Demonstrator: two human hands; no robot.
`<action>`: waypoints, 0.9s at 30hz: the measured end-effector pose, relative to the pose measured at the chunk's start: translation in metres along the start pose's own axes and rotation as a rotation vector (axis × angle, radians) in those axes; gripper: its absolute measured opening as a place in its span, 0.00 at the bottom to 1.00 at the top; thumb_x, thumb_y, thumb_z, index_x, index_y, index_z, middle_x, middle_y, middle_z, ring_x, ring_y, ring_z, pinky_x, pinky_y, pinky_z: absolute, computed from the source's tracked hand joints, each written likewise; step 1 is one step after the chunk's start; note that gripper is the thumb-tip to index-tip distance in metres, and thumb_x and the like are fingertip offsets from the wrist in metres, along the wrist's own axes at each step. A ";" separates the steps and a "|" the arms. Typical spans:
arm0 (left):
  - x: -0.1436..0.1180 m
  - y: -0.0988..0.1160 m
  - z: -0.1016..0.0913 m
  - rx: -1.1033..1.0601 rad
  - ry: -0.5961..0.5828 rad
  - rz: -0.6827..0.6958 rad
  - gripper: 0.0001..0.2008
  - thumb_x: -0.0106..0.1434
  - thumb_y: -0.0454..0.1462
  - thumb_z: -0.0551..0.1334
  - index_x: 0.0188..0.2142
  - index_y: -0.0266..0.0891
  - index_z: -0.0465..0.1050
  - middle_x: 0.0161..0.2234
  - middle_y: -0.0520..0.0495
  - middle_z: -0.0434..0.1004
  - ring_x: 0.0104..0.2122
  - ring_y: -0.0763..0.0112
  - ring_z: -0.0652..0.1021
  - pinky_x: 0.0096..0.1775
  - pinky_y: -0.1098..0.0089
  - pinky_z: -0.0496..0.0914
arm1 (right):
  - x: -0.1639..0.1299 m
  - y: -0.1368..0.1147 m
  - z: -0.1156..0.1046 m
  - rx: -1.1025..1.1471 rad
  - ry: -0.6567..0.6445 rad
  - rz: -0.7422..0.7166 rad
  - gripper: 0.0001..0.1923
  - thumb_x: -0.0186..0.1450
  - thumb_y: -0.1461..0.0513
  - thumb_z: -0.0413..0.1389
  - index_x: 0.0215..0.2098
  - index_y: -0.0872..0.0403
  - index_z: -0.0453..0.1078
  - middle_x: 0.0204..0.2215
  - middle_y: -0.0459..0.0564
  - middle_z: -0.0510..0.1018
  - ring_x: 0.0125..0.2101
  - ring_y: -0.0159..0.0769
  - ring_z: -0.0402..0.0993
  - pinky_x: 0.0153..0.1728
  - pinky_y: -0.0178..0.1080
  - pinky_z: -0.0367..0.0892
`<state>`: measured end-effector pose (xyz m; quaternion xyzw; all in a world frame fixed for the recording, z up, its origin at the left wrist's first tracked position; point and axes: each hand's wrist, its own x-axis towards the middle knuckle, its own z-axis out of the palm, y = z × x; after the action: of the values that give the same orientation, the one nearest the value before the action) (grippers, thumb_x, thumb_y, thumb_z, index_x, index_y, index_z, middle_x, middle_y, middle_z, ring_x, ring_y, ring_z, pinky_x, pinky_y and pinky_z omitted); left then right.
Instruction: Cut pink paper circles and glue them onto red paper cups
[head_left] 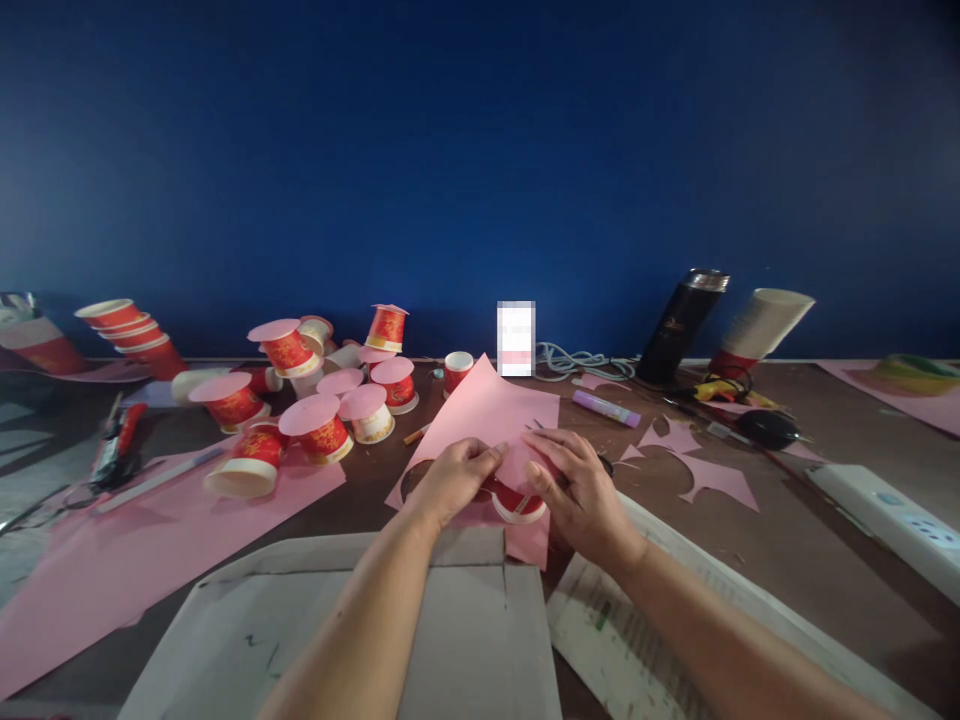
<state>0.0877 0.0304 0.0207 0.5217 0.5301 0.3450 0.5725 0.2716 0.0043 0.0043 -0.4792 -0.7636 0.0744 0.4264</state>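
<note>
My left hand (pixel 455 476) and my right hand (pixel 574 488) meet over a red paper cup (pixel 516 499) lying on a pink paper sheet (pixel 491 410) at the table's middle. Both hands press a small pink paper piece (pixel 516 462) onto the cup. The left fingers pinch the piece's edge; the right fingers lie flat on it and against the cup. Most of the cup is hidden by the hands and the paper.
Several red cups capped with pink discs (pixel 319 425) crowd the back left, with stacked cups (pixel 131 330). A large pink sheet (pixel 142 530) lies left, cardboard (pixel 375 620) and newspaper (pixel 637 620) near me. A glue stick (pixel 606 408), pink scraps (pixel 712 478), a dark flask (pixel 682 325) and a power strip (pixel 892 515) are right.
</note>
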 end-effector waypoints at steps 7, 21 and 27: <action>0.000 0.000 0.000 0.035 -0.002 0.019 0.22 0.53 0.55 0.63 0.25 0.39 0.62 0.22 0.54 0.65 0.22 0.74 0.68 0.28 0.71 0.65 | 0.001 -0.001 -0.002 0.013 -0.011 0.017 0.19 0.67 0.51 0.52 0.52 0.51 0.72 0.50 0.55 0.74 0.52 0.45 0.69 0.55 0.49 0.63; 0.001 -0.001 0.000 0.086 0.006 0.033 0.21 0.56 0.55 0.61 0.27 0.38 0.66 0.24 0.52 0.67 0.25 0.72 0.72 0.31 0.70 0.68 | 0.000 -0.005 -0.003 -0.054 -0.035 0.042 0.26 0.62 0.48 0.58 0.53 0.53 0.71 0.50 0.57 0.74 0.52 0.48 0.69 0.54 0.51 0.65; -0.005 0.006 0.002 0.062 0.004 0.017 0.23 0.55 0.56 0.62 0.28 0.37 0.65 0.25 0.52 0.68 0.26 0.72 0.73 0.32 0.69 0.69 | -0.001 -0.005 -0.003 -0.058 -0.024 0.046 0.25 0.61 0.49 0.59 0.52 0.52 0.71 0.51 0.56 0.74 0.52 0.48 0.69 0.54 0.50 0.65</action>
<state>0.0893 0.0267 0.0273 0.5430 0.5374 0.3339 0.5521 0.2703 0.0003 0.0082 -0.5078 -0.7593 0.0678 0.4012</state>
